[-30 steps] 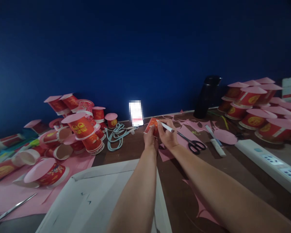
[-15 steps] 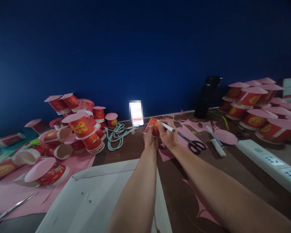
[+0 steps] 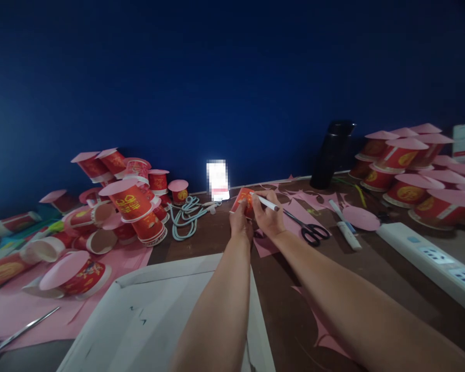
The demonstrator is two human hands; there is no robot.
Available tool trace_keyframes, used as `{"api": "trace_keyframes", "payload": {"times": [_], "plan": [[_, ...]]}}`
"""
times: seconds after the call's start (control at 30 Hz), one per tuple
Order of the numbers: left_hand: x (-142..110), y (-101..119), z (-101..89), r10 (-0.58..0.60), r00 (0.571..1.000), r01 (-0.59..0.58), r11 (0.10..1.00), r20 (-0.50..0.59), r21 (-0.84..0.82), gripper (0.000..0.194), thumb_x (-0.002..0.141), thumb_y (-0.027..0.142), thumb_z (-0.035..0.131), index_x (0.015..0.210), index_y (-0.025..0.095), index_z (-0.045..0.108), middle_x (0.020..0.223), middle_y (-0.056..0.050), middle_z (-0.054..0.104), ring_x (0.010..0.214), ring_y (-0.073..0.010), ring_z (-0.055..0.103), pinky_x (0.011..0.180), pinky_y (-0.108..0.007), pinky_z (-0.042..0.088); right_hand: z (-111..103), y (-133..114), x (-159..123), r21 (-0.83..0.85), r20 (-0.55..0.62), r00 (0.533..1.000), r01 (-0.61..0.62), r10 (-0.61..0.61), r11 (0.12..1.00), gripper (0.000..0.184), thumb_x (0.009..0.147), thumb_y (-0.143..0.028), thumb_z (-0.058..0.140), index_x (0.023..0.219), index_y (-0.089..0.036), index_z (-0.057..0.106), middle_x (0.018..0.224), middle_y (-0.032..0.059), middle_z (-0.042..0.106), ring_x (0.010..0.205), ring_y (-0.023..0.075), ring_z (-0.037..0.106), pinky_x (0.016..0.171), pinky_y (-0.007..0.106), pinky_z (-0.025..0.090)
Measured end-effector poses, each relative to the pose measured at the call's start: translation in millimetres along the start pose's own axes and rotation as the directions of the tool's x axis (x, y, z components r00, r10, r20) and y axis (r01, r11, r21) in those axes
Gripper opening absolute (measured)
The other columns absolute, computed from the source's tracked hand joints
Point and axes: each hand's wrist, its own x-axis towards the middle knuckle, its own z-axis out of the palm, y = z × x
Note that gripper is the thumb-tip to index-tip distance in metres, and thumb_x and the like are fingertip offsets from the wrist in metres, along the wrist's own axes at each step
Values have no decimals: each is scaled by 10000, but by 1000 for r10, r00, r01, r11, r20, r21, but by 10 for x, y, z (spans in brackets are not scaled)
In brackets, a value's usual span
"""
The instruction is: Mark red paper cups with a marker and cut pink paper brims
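Observation:
My left hand (image 3: 241, 223) grips a red paper cup (image 3: 245, 196) from its near side, above the dark brown table. In my right hand (image 3: 269, 214) is a white pen with a dark end (image 3: 269, 203); its front end is at the cup's right side, where my fingers hide the tip. Whether the tip touches the cup I cannot tell. Just right of my right hand, black-handled scissors (image 3: 313, 232) lie partly on a pink paper sheet (image 3: 294, 217). A white glue-stick-like tube (image 3: 349, 236) lies farther right.
Red cups with pink paper discs (image 3: 129, 199) crowd the left; more stacked cups (image 3: 405, 155) stand at right. A black bottle (image 3: 331, 155), a lit phone (image 3: 217, 181), a pale cable (image 3: 186, 219), a white power strip (image 3: 414, 248) and a white box lid (image 3: 151, 310) surround my arms.
Almost nothing differs. Both hands keep the cup and pen in nearly the same place.

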Motion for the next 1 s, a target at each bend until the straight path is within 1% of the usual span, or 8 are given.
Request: {"api": "trace_keyframes", "payload": {"times": [0.17, 0.23, 0.33, 0.47, 0.67, 0.77, 0.87, 1.0], "plan": [[-4, 0, 5, -8, 1000, 8, 1000, -22, 18, 123, 661, 191, 691, 753, 128, 639, 694, -49, 665, 773, -191, 674, 752, -289, 509, -6, -3, 3, -13, 4, 1000, -9, 9, 1000, 182, 882, -372, 506, 932, -207, 566, 879, 55, 642, 782, 177, 615, 724, 318, 507], [-5, -3, 4, -9, 1000, 10, 1000, -19, 19, 129, 657, 190, 691, 758, 128, 640, 704, -50, 668, 775, -191, 675, 755, -292, 510, -9, -8, 3, -8, 4, 1000, 4, -4, 1000, 184, 884, -371, 502, 934, -205, 565, 883, 57, 640, 795, 178, 616, 734, 321, 508], [4, -16, -5, -17, 1000, 17, 1000, -7, 22, 136, 651, 197, 700, 755, 131, 642, 691, -41, 669, 726, -174, 669, 743, -286, 514, -9, -13, 1, -3, 2, 1000, 14, -14, 1000, 171, 886, -360, 501, 931, -207, 562, 881, 54, 640, 796, 175, 615, 736, 319, 508], [11, -22, -9, -22, 1000, 22, 1000, -3, 21, 141, 646, 184, 699, 761, 125, 643, 676, -31, 668, 625, -141, 646, 686, -264, 516, -5, -12, 6, 8, -10, 1000, 19, -19, 1000, 150, 883, -344, 512, 933, -210, 559, 878, 49, 636, 790, 173, 610, 730, 322, 508], [-28, 23, 23, -38, 999, 39, 999, -18, 18, 93, 662, 168, 674, 738, 128, 637, 650, -25, 665, 566, -119, 628, 623, -232, 506, -12, -10, 36, 41, -66, 998, 26, -23, 999, 130, 883, -322, 513, 941, -211, 549, 890, 50, 623, 798, 168, 603, 741, 325, 511], [-36, 29, 27, -34, 999, 34, 999, -10, 11, 90, 659, 160, 679, 728, 124, 635, 650, -27, 667, 569, -115, 631, 628, -226, 505, -14, -19, 31, 51, -63, 998, 19, -15, 999, 137, 882, -328, 512, 938, -209, 551, 886, 49, 627, 790, 168, 605, 736, 325, 511], [-35, 22, 22, -28, 1000, 28, 1000, -9, 4, 94, 658, 167, 688, 718, 122, 631, 644, -22, 661, 578, -112, 631, 653, -229, 505, -14, -34, 17, 51, -34, 999, 13, -12, 999, 161, 886, -346, 505, 936, -204, 560, 884, 54, 629, 786, 172, 606, 727, 326, 509], [-31, 22, 19, -19, 1000, 19, 1000, -5, 18, 120, 661, 191, 694, 745, 126, 639, 662, -27, 658, 664, -145, 657, 709, -260, 508, -11, -30, 11, 31, -16, 1000, 9, -9, 999, 182, 886, -364, 498, 932, -204, 571, 887, 59, 632, 799, 179, 609, 741, 332, 507]]}}
